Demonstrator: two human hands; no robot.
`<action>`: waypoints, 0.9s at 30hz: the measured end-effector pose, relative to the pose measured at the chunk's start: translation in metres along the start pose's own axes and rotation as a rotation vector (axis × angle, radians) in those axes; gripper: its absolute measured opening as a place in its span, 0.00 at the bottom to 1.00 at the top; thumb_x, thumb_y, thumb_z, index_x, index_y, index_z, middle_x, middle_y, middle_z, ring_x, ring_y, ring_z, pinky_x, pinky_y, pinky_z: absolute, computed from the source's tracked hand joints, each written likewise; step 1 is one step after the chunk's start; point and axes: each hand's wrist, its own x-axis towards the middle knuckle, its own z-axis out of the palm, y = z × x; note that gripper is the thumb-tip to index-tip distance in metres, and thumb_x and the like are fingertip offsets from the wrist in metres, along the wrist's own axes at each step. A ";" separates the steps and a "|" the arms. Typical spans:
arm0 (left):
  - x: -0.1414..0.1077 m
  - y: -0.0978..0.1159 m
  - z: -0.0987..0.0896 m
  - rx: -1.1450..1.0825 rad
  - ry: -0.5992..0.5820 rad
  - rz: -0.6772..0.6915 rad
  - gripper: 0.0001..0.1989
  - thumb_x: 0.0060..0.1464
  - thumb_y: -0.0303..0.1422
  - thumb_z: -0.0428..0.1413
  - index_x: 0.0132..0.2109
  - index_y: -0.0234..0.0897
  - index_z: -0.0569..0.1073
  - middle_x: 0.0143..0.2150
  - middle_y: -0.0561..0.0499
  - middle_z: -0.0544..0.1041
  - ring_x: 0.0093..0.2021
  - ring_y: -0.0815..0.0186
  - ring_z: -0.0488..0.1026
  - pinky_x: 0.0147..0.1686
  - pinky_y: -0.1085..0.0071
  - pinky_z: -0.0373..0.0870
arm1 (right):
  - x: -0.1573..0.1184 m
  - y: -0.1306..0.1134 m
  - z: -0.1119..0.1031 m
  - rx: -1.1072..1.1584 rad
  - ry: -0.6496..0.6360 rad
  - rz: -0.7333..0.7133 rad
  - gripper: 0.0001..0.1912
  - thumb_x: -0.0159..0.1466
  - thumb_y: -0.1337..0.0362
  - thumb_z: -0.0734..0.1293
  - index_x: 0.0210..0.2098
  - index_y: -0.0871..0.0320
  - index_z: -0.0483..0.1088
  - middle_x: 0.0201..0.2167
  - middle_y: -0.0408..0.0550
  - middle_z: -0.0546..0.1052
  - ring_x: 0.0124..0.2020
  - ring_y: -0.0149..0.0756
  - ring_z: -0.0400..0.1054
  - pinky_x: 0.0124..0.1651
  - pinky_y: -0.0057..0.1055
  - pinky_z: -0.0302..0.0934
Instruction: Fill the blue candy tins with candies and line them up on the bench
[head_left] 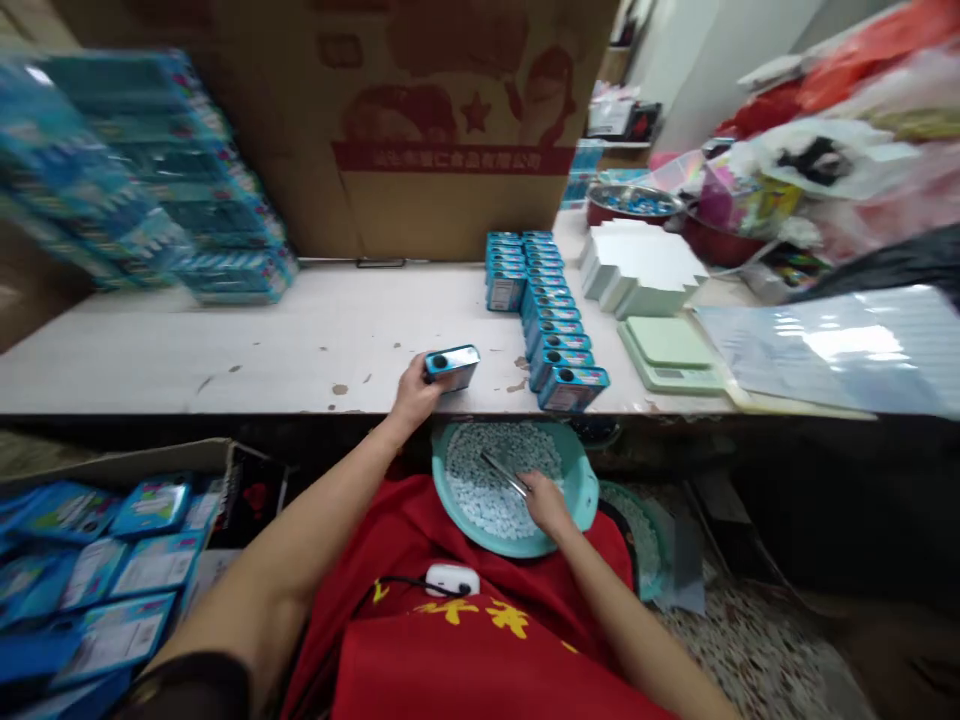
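Observation:
My left hand (417,394) grips a small blue box (457,368) at the table's front edge; a dark round spot shows on the box's upper face. Below the edge, my right hand (544,500) is closed on the handle of a metal utensil (504,474). The utensil's far end reaches over small whitish pieces (480,500) in a teal basin (448,492) on my lap. Right of the held box, similar blue boxes (559,345) stand in two rows on the table.
A green scale (671,350) and stacked white trays (643,262) are at the right. A large carton (450,210) stands behind the white table (360,330). Blue display boxes (232,275) stand left. An open carton holds blue packs (154,560) at lower left.

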 end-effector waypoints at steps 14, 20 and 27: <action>-0.174 -0.076 -0.241 0.676 0.674 -0.584 0.19 0.49 0.31 0.51 0.50 0.36 0.62 0.50 0.44 0.66 0.51 0.63 0.65 0.51 0.66 0.61 | 0.009 0.016 0.068 -0.393 -0.232 -0.172 0.24 0.59 0.72 0.52 0.50 0.62 0.69 0.46 0.57 0.73 0.42 0.42 0.70 0.43 0.31 0.61; -0.260 -0.123 -0.326 0.681 0.445 -1.007 0.24 0.31 0.27 0.61 0.41 0.32 0.68 0.36 0.46 0.72 0.40 0.58 0.71 0.41 0.66 0.66 | 0.012 0.013 0.068 -0.425 -0.240 -0.159 0.23 0.58 0.71 0.52 0.48 0.61 0.70 0.45 0.56 0.74 0.43 0.42 0.70 0.45 0.31 0.61; -0.270 -0.149 -0.324 0.684 0.354 -1.095 0.31 0.28 0.29 0.63 0.45 0.33 0.66 0.42 0.41 0.72 0.46 0.53 0.69 0.43 0.64 0.62 | 0.008 0.007 0.066 -0.432 -0.235 -0.126 0.23 0.57 0.71 0.53 0.47 0.58 0.71 0.46 0.52 0.74 0.45 0.40 0.69 0.46 0.29 0.61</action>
